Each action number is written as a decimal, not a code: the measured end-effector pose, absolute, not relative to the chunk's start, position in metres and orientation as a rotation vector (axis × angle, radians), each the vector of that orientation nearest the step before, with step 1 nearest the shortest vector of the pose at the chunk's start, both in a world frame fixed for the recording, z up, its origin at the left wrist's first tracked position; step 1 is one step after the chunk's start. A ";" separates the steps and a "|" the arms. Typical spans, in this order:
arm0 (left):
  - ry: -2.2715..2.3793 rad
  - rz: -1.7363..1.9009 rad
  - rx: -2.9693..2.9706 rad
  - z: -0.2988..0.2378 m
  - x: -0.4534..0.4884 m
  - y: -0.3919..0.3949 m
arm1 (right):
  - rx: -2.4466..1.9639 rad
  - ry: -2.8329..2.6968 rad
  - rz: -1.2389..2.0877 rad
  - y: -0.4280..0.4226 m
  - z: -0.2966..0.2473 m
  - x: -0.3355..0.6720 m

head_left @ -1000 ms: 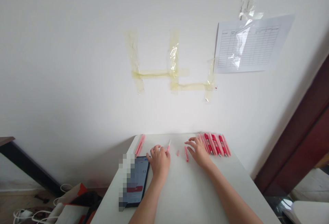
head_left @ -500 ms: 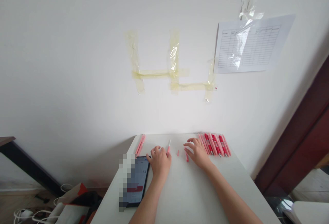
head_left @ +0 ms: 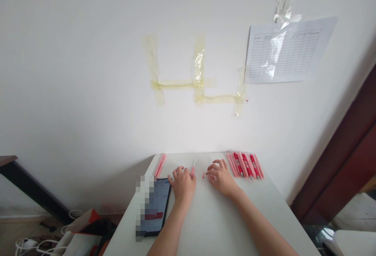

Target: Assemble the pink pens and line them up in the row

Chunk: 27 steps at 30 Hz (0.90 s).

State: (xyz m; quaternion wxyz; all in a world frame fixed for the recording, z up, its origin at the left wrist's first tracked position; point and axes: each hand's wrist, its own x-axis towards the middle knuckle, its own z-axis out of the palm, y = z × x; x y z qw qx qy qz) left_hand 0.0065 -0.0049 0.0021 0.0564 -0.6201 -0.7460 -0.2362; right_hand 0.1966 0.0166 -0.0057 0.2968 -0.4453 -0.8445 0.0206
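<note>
My left hand (head_left: 183,183) rests on the white table (head_left: 211,224), fingers spread and slightly bent. By its thumb stands out a pink pen part with a white stick-like end (head_left: 193,166); whether the thumb touches it I cannot tell. Over a pink pen piece (head_left: 212,177) is my right hand (head_left: 221,177), its fingers apart and partly covering that piece. Between the hands lies a short pink pen piece (head_left: 203,175). A phone (head_left: 158,207) with a lit screen lies close beside my left hand.
A row of several pink and red pens (head_left: 245,166) lies at the back right. A few pink pens (head_left: 160,165) lie at the back left. The wall (head_left: 188,130) with tape strips (head_left: 176,85) and a taped printed sheet (head_left: 288,52) rises behind the table.
My right hand has moved slightly left, over the pink pen piece, which is now mostly covered. My left hand has hardly moved.
</note>
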 end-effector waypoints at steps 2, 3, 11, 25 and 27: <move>-2.258 -0.730 -1.879 0.002 0.006 -0.005 | -1.188 -2.256 0.063 0.016 -0.005 0.196; -2.252 -0.742 -1.881 0.001 0.006 -0.004 | -1.190 -2.257 0.066 0.016 -0.005 0.196; -2.136 -0.930 -2.087 -0.008 0.012 0.000 | -1.195 -2.239 0.057 0.019 -0.009 0.194; -2.064 -0.910 -2.162 -0.018 0.027 0.002 | -1.214 -2.219 0.066 0.024 -0.017 0.194; -2.064 -0.903 -2.158 -0.017 0.027 0.002 | -1.213 -2.222 0.066 0.024 -0.017 0.194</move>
